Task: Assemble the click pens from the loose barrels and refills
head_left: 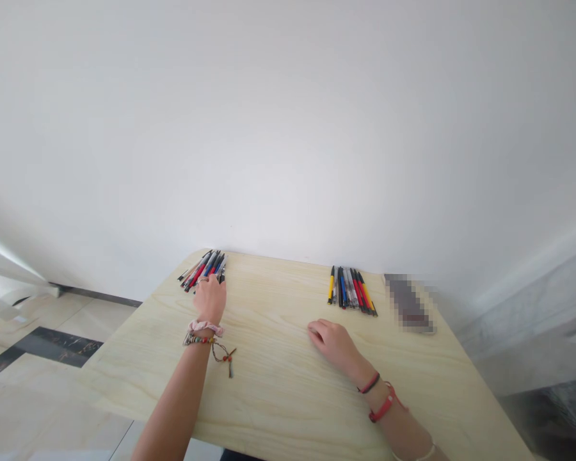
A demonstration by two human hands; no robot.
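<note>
Left hand [211,299] is touching the far-left pens [211,263]; right hand [336,346] is resting on the table [269,301]

The left hand is curving downward; whether it is gripping a pen, I cannot tell. The right hand is curling narrow, showing nothing held. Pinching one barrel squarely would likely be sparing its neighbours. The left pens are slanting from near left to far right; the far-right pens [351,288] are fanning roughly near to far, tips too small to tell
</note>
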